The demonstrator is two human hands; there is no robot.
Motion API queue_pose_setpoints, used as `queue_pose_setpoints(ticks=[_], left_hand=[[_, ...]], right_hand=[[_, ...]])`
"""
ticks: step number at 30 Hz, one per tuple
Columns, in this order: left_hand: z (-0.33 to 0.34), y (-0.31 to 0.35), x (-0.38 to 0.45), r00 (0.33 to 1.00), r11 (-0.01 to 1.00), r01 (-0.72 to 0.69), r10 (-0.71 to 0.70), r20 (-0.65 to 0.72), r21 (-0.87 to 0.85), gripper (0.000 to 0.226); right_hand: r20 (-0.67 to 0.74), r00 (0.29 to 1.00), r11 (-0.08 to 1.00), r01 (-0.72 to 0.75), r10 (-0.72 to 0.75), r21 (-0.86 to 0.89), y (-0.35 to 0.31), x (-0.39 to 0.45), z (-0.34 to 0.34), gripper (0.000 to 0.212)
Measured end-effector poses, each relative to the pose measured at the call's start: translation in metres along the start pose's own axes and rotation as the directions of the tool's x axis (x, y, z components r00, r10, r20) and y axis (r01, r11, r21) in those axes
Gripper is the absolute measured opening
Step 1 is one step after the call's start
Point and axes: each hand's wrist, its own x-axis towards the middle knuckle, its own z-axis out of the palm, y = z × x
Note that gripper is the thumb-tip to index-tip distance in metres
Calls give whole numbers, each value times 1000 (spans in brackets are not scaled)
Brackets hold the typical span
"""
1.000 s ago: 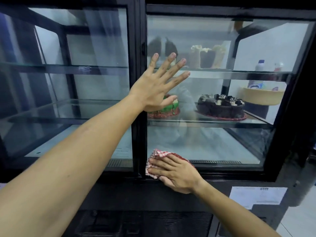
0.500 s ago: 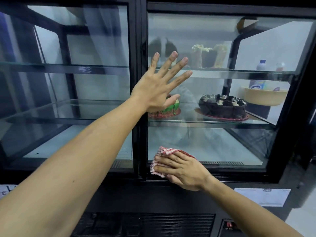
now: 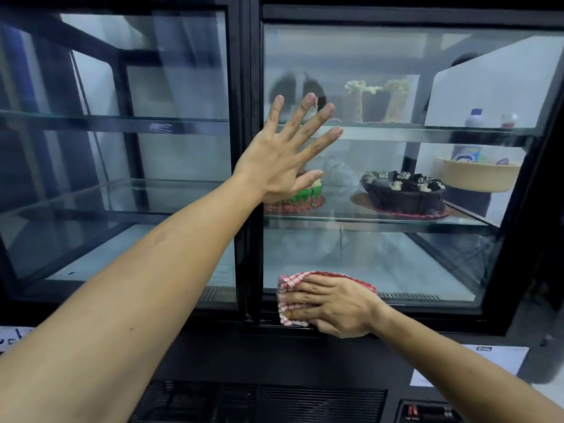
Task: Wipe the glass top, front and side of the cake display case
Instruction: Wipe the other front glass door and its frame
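A black-framed cake display case (image 3: 503, 319) fills the view, with two glass front panels split by a black centre post. My left hand (image 3: 287, 151) lies flat with spread fingers on the right panel, just right of the post at mid height. My right hand (image 3: 332, 306) presses a red-and-white checked cloth (image 3: 290, 288) with straight fingers against the bottom left corner of the right panel, over the lower frame.
Inside on the middle shelf sit a chocolate cake (image 3: 403, 192) and a green and red cake (image 3: 302, 196) partly hidden by my left hand. A tall cream-topped dessert (image 3: 377, 99) stands on the upper shelf. A vent grille (image 3: 262, 401) and white label (image 3: 470, 364) lie below.
My right hand has slid the cloth slightly to the right along the bottom of the right panel. My left hand stays flat on the glass in the same spot.
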Motion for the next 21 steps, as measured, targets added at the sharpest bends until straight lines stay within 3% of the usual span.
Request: queue_pose_setpoints(ticks=[7,12,16,21], left_hand=[[-3,3,-1,1000,1000,17,-18,6,13,75],[-1,4,-1,1000,1000,16,-16,-1,19,74],[-1,5,-2,1000,1000,27,-27,2,8,74],[-4,7,-2,999,999,38,-39,30,11,73]], right_hand=[[-24,999,998,-31,32,49,-24,37,8,59],[-3,999,999,42,-42,34,-1,4,-1,63],[16,998,998,58,-58,-32,10,-19,1,65],[-17,999,994,35,-37,-107,-15,25,5,61]])
